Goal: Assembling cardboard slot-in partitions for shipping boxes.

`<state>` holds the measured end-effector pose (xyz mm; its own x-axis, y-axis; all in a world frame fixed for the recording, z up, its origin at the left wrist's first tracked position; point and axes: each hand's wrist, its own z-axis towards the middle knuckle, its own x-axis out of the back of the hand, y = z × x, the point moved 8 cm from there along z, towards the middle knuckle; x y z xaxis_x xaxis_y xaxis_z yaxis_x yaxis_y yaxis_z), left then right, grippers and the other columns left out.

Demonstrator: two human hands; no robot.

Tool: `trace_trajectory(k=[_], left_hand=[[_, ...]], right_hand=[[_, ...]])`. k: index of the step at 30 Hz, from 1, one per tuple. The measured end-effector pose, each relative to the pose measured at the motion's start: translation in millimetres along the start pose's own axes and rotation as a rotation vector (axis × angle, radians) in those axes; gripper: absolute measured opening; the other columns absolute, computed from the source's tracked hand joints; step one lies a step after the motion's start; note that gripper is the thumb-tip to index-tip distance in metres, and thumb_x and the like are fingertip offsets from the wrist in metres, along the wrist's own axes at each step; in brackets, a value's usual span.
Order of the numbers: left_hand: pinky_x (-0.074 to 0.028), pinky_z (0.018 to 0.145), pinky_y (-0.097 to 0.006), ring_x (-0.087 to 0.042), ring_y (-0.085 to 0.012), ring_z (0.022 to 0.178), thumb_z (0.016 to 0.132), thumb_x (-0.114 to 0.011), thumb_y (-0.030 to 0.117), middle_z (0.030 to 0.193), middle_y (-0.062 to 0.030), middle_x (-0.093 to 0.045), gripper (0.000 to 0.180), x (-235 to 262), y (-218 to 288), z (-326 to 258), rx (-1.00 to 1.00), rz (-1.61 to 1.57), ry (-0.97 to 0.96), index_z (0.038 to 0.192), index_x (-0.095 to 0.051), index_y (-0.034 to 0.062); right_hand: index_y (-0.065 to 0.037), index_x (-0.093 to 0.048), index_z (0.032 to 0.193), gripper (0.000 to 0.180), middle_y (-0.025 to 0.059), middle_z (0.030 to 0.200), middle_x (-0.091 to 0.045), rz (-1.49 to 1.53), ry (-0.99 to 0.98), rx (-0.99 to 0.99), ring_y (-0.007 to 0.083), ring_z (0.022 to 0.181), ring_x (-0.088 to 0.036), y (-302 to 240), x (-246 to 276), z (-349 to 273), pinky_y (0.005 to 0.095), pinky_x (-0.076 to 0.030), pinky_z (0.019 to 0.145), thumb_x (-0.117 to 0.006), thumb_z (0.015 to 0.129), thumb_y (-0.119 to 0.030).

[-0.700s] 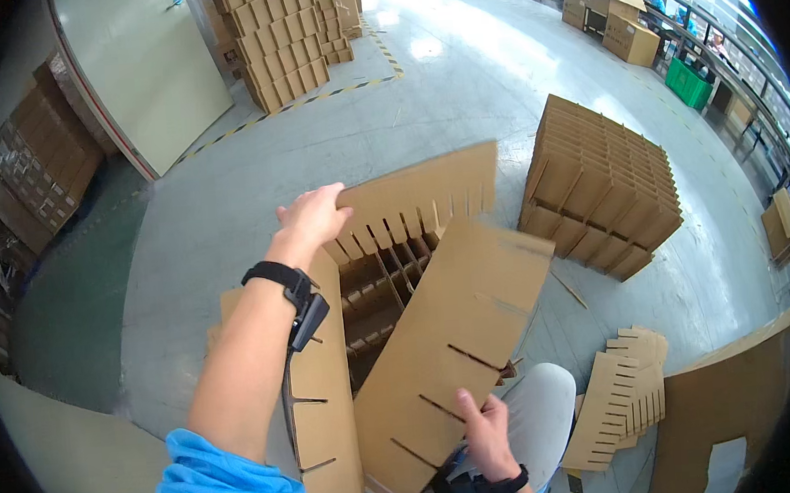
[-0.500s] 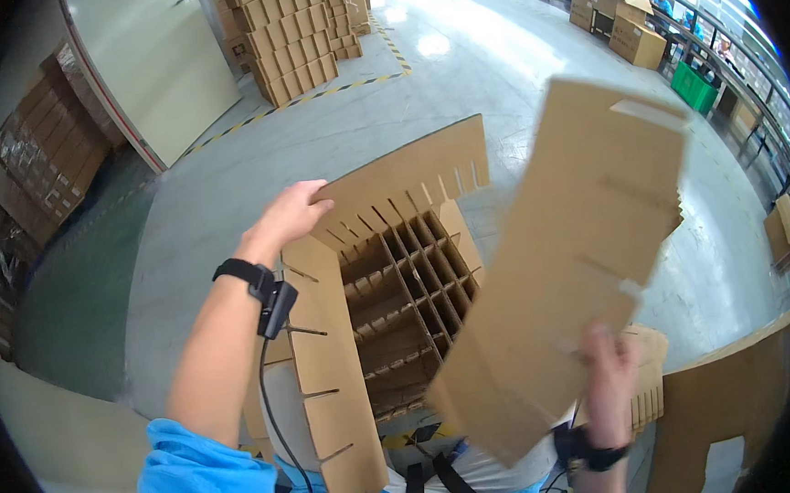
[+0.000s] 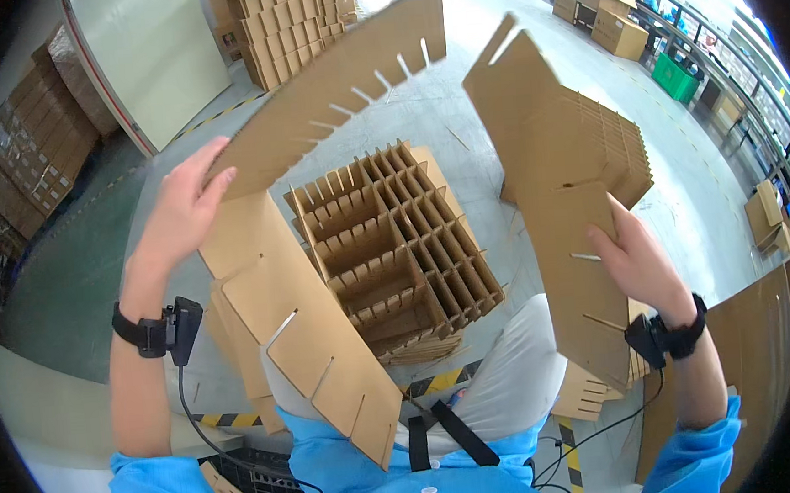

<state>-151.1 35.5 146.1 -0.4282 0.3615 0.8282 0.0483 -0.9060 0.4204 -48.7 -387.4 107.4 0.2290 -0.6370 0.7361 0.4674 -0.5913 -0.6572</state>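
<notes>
The left hand (image 3: 181, 206) is clamped on the edge of the left card (image 3: 306, 353); a slotted strip reaches far and a slotted panel slants near — whether one piece or two, I cannot tell. The right hand (image 3: 638, 257) is closed on the right edge of the right card (image 3: 577, 289), slotted too and bent at its far part. Lower down, between the cards, lies the grid (image 3: 401, 243) — wide cells left, narrow ones right. A second grid (image 3: 612, 140) stands farther right, partly hidden by the right card.
</notes>
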Motion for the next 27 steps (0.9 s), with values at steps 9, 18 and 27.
trace_trajectory(k=[9,18,27], left_hand=[[-0.045,0.091,-0.028,-0.056,-0.0160,0.106,0.096,-0.054,0.013,0.120,-0.0164,-0.061,0.044,52,24,-34,-0.072,0.172,0.041,0.132,-0.043,-0.0103],[-0.044,0.091,-0.028,-0.056,-0.0148,0.105,0.095,-0.055,0.015,0.117,-0.0178,-0.062,0.046,52,21,-34,-0.036,0.034,-0.023,0.130,-0.043,-0.0112],[-0.046,0.082,-0.029,-0.059,-0.0186,0.095,0.093,-0.056,0.019,0.116,-0.0184,-0.062,0.045,30,46,-12,-0.107,0.103,-0.097,0.130,-0.047,-0.0071]], right_hand=[[0.004,-0.051,0.107,0.025,0.0299,0.090,-0.061,-0.409,-0.157,0.082,0.0455,0.089,-0.059,-26,-27,17,0.0496,-0.047,0.078,-0.049,0.088,-0.012],[0.004,-0.051,0.110,0.028,0.0306,0.088,-0.061,-0.380,-0.135,0.060,0.0457,0.088,-0.059,-16,-33,11,0.0498,-0.047,0.077,-0.051,0.089,-0.014],[0.007,-0.050,0.117,0.036,0.0311,0.090,-0.061,-0.399,-0.170,-0.015,0.0455,0.090,-0.059,8,-43,17,0.0493,-0.047,0.079,-0.051,0.089,-0.015]])
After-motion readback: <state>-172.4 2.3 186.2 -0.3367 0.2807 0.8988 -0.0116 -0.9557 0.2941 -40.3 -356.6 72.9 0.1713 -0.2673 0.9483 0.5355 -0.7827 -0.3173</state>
